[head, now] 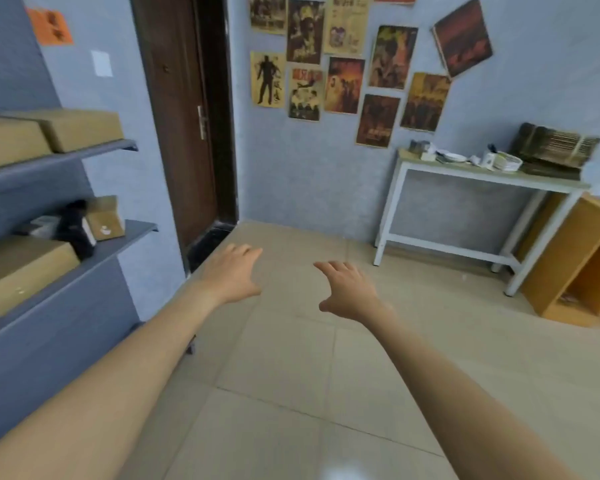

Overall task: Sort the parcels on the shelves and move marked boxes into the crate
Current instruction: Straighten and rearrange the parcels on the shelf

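Grey wall shelves (118, 147) run along the left. The upper shelf carries two brown cardboard boxes (80, 128). On the lower shelf (132, 230) lie a large flat box (18, 271), a small tilted box with a white mark (106, 218) and a black object (75, 226). My left hand (234, 277) and my right hand (348, 291) are stretched out over the tiled floor, fingers spread, holding nothing, to the right of the shelves. No crate is in view.
A dark wooden door (184, 116) stands behind the shelves. Posters (343, 64) cover the far wall. A white-framed table (478, 174) with dishes and a dark rack stands at the right, beside a wooden cabinet (575, 261). Beige floor tiles (291, 393) lie ahead.
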Demonstrator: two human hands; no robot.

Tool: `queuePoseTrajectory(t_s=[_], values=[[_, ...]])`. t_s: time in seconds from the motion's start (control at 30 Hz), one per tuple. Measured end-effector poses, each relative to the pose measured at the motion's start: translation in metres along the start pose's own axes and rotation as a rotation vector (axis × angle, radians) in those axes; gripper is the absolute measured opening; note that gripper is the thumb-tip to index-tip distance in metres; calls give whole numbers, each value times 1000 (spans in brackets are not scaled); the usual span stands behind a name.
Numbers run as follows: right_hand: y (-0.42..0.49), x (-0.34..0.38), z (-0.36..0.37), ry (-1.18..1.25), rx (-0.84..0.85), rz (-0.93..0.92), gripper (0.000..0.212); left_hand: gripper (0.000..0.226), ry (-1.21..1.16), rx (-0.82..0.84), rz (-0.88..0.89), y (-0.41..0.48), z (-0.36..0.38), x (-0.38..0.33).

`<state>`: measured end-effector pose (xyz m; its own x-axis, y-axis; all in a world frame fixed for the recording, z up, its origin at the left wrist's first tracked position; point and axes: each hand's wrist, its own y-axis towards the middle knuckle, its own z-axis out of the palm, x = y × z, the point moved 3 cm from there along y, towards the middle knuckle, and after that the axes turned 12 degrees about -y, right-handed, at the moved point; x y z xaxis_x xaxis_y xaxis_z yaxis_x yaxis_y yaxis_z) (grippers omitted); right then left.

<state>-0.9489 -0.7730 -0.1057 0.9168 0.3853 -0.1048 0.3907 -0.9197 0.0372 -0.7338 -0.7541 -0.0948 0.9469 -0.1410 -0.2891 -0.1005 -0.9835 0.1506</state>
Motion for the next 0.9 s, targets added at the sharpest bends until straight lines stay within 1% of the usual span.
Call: queuePoseTrajectory(t_s=[0.13,0.27,0.3,0.37,0.43,0.53,0.63,0.77,0.83,0.9], values=[[36,147,-40,8,-82,-197,83,68,95,-46,-132,-74,-78,112],[55,298,-80,16,-139,-427,75,36,179,-91,-337,-165,-151,218],[58,328,-88,12,-142,-476,73,37,187,-105,-379,-186,-166,237],[61,390,-107,15,-148,-598,71,52,199,-124,-485,-234,-200,275],[63,456,-132,14,-182,-733,71,60,222,-191,-591,-291,-240,309],[61,553,-181,32,-300,-910,69,61,283,-347,-730,-375,-298,344],[56,636,-226,73,-425,-1051,68,60,350,-465,-832,-439,-341,361],[50,724,-272,148,-570,-1190,67,65,396,-523,-1008,-496,-374,386],[49,759,-283,181,-585,-1245,69,66,386,-532,-1100,-517,-382,402],[50,789,-286,203,-564,-1294,69,69,331,-556,-1184,-533,-386,418]])
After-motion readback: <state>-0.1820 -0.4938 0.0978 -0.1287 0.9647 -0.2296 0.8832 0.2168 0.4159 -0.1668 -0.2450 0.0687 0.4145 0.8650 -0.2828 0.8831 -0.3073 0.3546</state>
